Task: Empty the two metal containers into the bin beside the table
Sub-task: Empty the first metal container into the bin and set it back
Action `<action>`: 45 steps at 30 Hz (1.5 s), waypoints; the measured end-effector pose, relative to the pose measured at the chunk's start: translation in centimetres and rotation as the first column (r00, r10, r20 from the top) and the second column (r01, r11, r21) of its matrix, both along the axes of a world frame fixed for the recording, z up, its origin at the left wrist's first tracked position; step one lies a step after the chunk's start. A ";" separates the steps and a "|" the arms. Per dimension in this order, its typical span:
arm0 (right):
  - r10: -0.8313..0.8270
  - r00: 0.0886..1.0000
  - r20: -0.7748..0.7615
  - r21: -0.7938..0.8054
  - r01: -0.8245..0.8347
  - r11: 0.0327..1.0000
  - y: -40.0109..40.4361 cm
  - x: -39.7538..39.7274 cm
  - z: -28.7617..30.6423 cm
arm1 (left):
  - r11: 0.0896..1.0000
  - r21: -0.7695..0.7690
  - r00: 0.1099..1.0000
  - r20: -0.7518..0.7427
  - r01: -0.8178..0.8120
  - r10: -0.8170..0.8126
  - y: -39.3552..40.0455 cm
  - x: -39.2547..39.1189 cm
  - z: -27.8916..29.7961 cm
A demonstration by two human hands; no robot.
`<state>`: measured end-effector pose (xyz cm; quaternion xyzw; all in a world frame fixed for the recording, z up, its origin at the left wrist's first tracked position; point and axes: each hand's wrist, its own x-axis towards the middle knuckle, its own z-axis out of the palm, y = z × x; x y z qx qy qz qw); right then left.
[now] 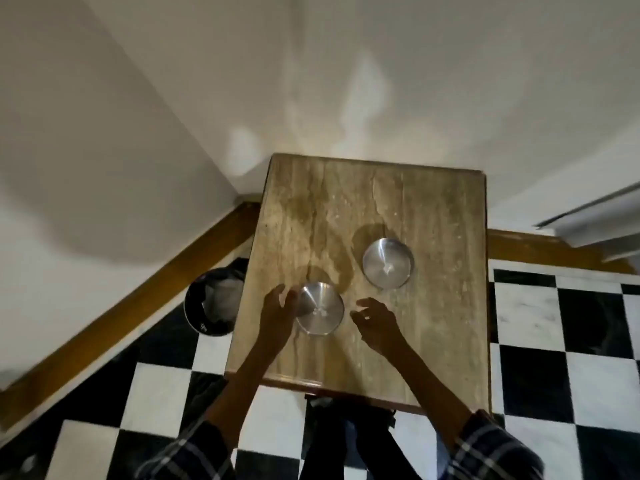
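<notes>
Two round shiny metal containers upright on table: near container point(320, 312) at 7 o'clock of tabletop, far container point(388, 262) at its 1 o'clock, apart. Dark round bin point(212, 301) on floor, 9 o'clock of near container, pale liner inside.

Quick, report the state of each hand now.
Left hand: open, fingers against the near metal container, not gripping it.
Right hand: open, holding nothing.

My left hand point(278, 311) touched the near container point(320, 313); my right hand point(375, 318) hovered beside it. Far container point(388, 263) stood apart. Table point(433, 358) edge partly overlapped the bin point(209, 303).
</notes>
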<state>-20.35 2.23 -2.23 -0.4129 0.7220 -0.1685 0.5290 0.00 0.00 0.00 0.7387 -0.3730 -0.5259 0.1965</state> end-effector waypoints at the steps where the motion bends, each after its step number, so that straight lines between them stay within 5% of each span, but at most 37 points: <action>1: -0.063 0.997 0.038 0.067 0.061 0.996 -0.2 0.6 -1.2 | 0.998 -0.009 0.997 -0.055 -0.061 0.060 0.2 0.1 -0.8; 4: -0.085 0.995 0.057 0.134 0.077 0.988 -0.7 2.4 -3.4 | 0.953 0.123 0.919 -0.257 -0.276 0.300 1.4 -0.2 -2.6; 7: -0.017 0.999 -0.045 0.050 0.019 0.999 -0.6 3.9 -5.0 | 0.875 0.174 0.836 -0.260 -0.453 0.484 1.7 -1.4 -3.2; 10: 0.047 0.988 -0.145 -0.001 -0.048 0.999 -0.6 4.4 -6.1 | 0.852 0.173 0.822 -0.225 -0.494 0.522 1.4 -1.3 -4.4; 17: 0.102 0.990 -0.099 -0.086 -0.110 0.990 -0.8 5.1 -4.1 | 0.788 0.403 0.721 -0.344 -0.466 0.602 1.2 2.8 -5.0; 19: 0.153 0.987 -0.052 -0.075 -0.156 0.985 -1.3 6.5 -3.1 | 0.735 0.533 0.603 -0.442 -0.419 0.664 1.4 4.9 -5.3; 22: 0.211 0.977 0.036 -0.061 -0.209 0.976 -3.0 10.1 -2.1 | 0.691 0.655 0.312 -0.617 -0.306 0.723 1.8 9.6 -5.6; 27: 0.305 0.950 0.070 -0.048 -0.302 0.952 -5.7 17.7 -1.1 | 0.673 0.716 -0.053 -0.691 -0.184 0.721 2.2 17.4 -5.3; 34: 0.356 0.934 -0.010 -0.096 -0.355 0.930 -7.5 27.8 -4.3 | 0.724 0.688 -0.273 -0.705 -0.040 0.655 1.2 25.9 -9.2; 37: 0.414 0.910 0.016 -0.078 -0.412 0.908 -8.1 29.7 -6.3 | 0.707 0.699 -0.214 -0.711 -0.108 0.670 0.5 27.8 -10.6; 42: 0.386 0.916 0.111 -0.063 -0.381 0.922 -9.8 32.0 -7.7 | 0.732 0.572 0.100 -0.759 -0.369 0.643 -1.8 29.6 -13.5; 43: 0.373 0.923 0.091 -0.076 -0.367 0.927 -9.8 32.2 -7.7 | 0.778 0.498 0.211 -0.773 -0.382 0.599 -2.3 29.6 -13.9; 45: 0.374 0.928 -0.010 -0.109 -0.372 0.922 -9.6 32.3 -7.7 | 0.891 0.279 0.571 -0.689 -0.358 0.446 -3.2 29.5 -14.5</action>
